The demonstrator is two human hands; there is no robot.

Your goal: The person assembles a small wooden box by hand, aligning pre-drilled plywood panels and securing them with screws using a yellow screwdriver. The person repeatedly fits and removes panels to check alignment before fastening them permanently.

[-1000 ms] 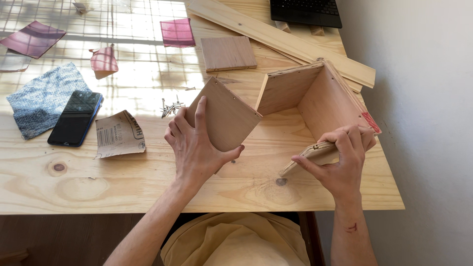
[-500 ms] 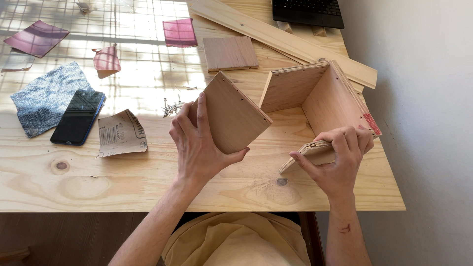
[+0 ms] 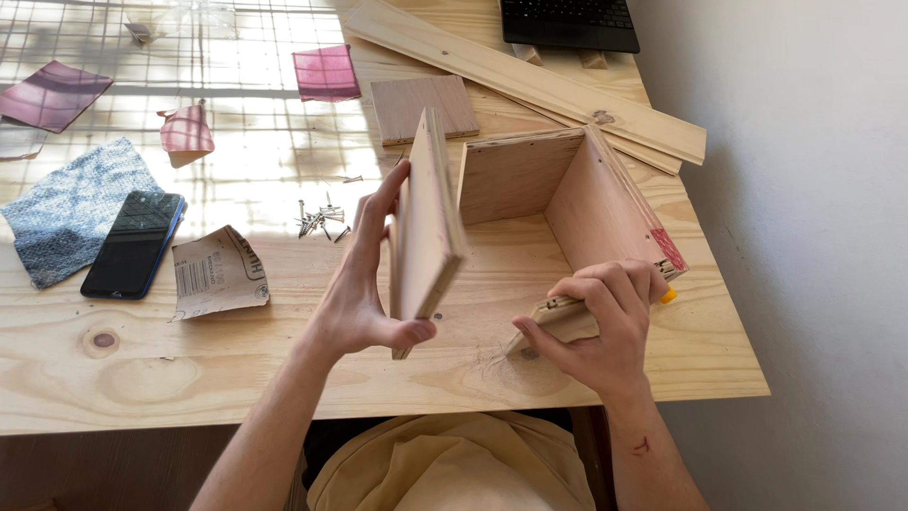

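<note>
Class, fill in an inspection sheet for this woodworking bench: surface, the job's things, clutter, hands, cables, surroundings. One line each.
Surface: pale pine table, sunlit with grid shadows.
Job's things: plywood panel held on edge; folded sandpaper block; open plywood box frame lying behind.
Clutter: small nails, dark phone, blue cloth, torn brown sandpaper sheet, pink sheets, small square board, long planks, black keyboard.
Hands: left hand grips the panel; right hand grips the sandpaper block, pressed to the table.
Cables: nothing seen.
Surroundings: plain grey wall at the right.
</note>
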